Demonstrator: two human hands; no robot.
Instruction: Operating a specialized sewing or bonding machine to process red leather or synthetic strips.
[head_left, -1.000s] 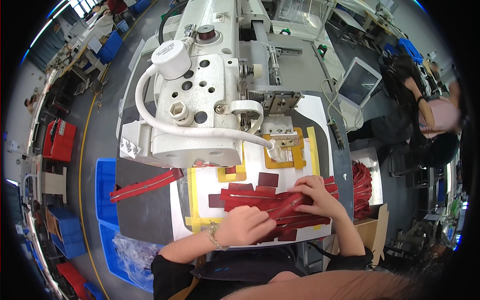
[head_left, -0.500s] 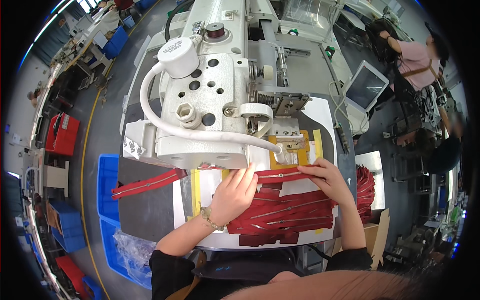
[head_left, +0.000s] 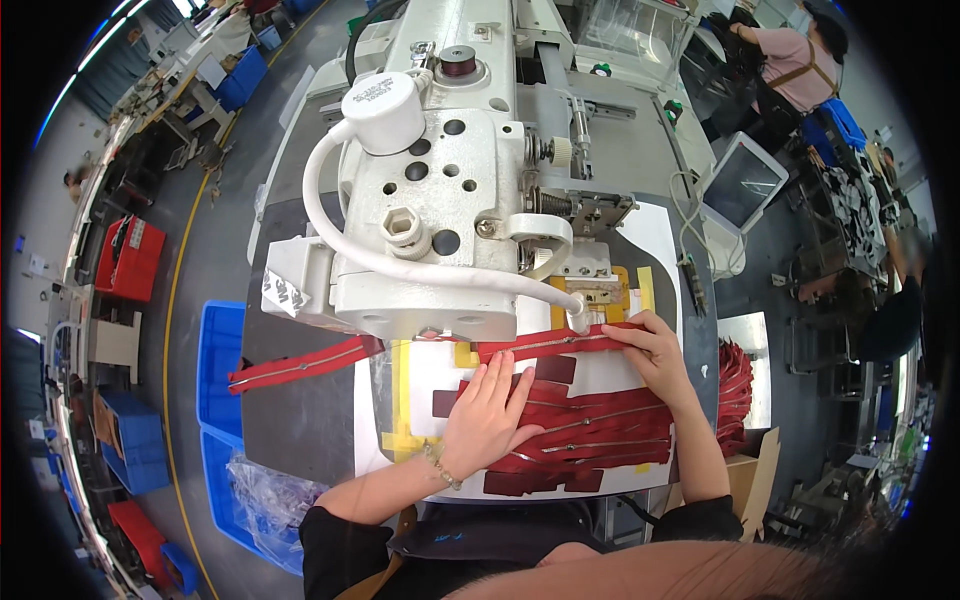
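My right hand [head_left: 657, 362] pinches the right end of a red zipper [head_left: 556, 345] with silvery teeth, which lies crosswise just in front of the white sewing machine head [head_left: 430, 285]. Fingers stretched out, my left hand [head_left: 488, 420] reaches the near edge of that zipper's left end; whether the tips press on it I cannot tell. Its palm lies over the left part of a layer of red zippers [head_left: 615, 425] on a white sheet. Dark red rectangular patches [head_left: 550, 369] show around the layer. Another red zipper [head_left: 305, 364] sticks out to the left from under the machine head.
Yellow tape [head_left: 402, 385] marks the white sheet. A blue bin [head_left: 220, 375] stands off the table's left side, with clear plastic wrap [head_left: 265, 505] near it. At the right are a bundle of red zippers [head_left: 735, 385], a cardboard box [head_left: 755, 475] and a screen [head_left: 742, 182].
My left hand has slid toward me and its fingers have spread. The zipper's left end now shows beyond the fingertips. My right hand keeps its pinch. The whole view has shifted slightly.
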